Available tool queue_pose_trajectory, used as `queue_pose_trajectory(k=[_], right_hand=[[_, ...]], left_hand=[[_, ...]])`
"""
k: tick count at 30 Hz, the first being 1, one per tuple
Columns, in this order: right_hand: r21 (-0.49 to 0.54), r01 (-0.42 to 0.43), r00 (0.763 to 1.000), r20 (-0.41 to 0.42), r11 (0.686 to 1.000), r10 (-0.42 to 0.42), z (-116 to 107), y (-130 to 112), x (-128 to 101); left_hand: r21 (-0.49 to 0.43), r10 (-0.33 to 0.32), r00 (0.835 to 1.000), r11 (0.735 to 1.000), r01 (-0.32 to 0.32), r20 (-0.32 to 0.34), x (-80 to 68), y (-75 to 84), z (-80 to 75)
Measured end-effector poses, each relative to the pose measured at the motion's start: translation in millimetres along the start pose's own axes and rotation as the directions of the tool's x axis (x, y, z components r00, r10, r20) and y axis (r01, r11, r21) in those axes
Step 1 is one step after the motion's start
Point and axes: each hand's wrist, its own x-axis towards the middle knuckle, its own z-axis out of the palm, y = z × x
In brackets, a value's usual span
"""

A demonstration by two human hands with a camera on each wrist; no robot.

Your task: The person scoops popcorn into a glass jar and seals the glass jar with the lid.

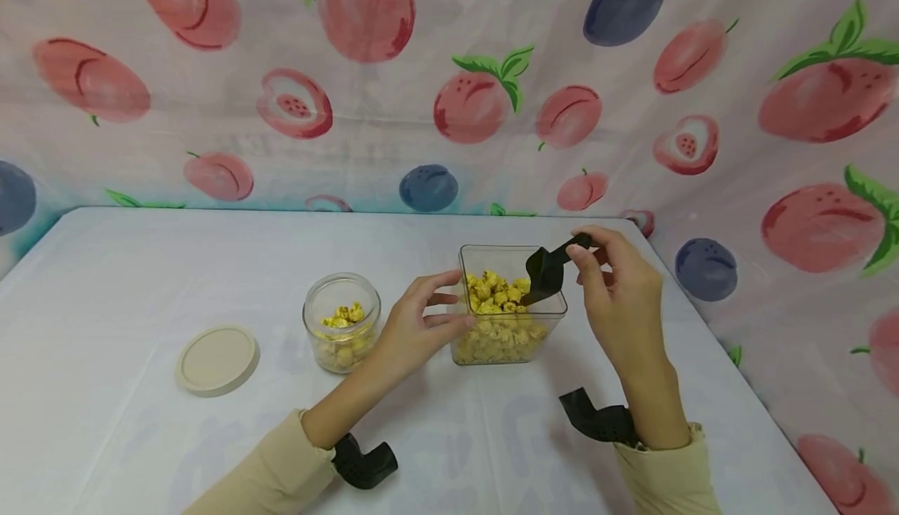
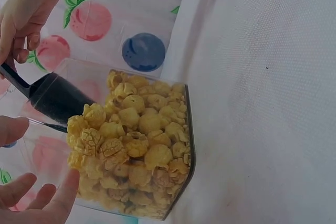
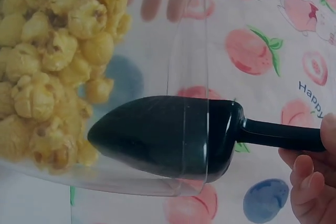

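Observation:
A clear square container stands upright on the table, partly filled with yellow popcorn. My right hand pinches the handle of a black scoop from above. The scoop's bowl dips inside the container on its right side, and in the right wrist view its tip reaches the popcorn's edge. At the container's left side is my left hand, fingers extended and spread against the wall, thumb at the front corner. Left of that hand, a round clear jar without its lid holds a smaller amount of popcorn.
A round beige lid lies flat on the white table, left of the jar. Black curved pieces are worn at both wrists. Behind and to the right hangs a fruit-patterned cloth.

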Motion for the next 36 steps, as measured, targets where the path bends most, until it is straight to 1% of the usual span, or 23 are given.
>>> queue_pose_trajectory(k=[4, 9, 13, 18, 23, 26, 29, 33, 36], right_hand=[[-0.067, 0.066, 0.997, 0.052, 0.996, -0.063, 4.0, -1.2, -1.5], [-0.122, 0.107, 0.988, 0.121, 0.987, -0.092, 9.3, 0.0, -3.6], [-0.122, 0.107, 0.984, 0.154, 0.987, -0.087, 14.3, 3.1, -5.4], [-0.085, 0.099, 0.981, 0.175, 0.991, -0.083, 19.8, 7.9, -6.1], [-0.047, 0.047, 0.982, 0.187, 0.998, -0.038, 24.4, 12.8, -6.1], [-0.020, 0.001, 0.982, 0.191, 1.000, 0.003, 26.8, 14.7, -5.9], [0.022, -0.050, 0.986, 0.161, 0.998, 0.046, 27.1, 16.2, -6.4], [0.079, -0.134, 0.988, 0.088, 0.988, 0.127, 24.9, 18.6, -6.2], [0.088, -0.168, 0.983, 0.087, 0.982, 0.160, 24.0, 19.9, -6.0]], left_hand=[[-0.002, -0.001, 1.000, 1.000, 0.001, 0.002, 0.6, -0.5, 0.0], [-0.009, -0.002, 1.000, 1.000, 0.002, 0.008, 1.1, 0.0, 0.0], [-0.012, -0.007, 1.000, 1.000, 0.007, 0.012, 0.9, 0.2, -0.1], [-0.013, -0.008, 1.000, 1.000, 0.008, 0.017, 0.6, 0.7, -0.3], [-0.010, -0.007, 1.000, 1.000, 0.007, 0.015, 0.4, 1.0, -0.3], [-0.001, 0.001, 1.000, 1.000, -0.001, 0.016, 0.5, -0.1, -0.1], [0.003, 0.002, 1.000, 1.000, -0.002, 0.017, 0.6, -1.0, 0.2], [0.000, -0.002, 1.000, 1.000, 0.002, 0.011, 0.5, -0.3, 0.6], [-0.004, -0.001, 1.000, 1.000, 0.001, 0.008, 0.6, -0.4, 0.7]])
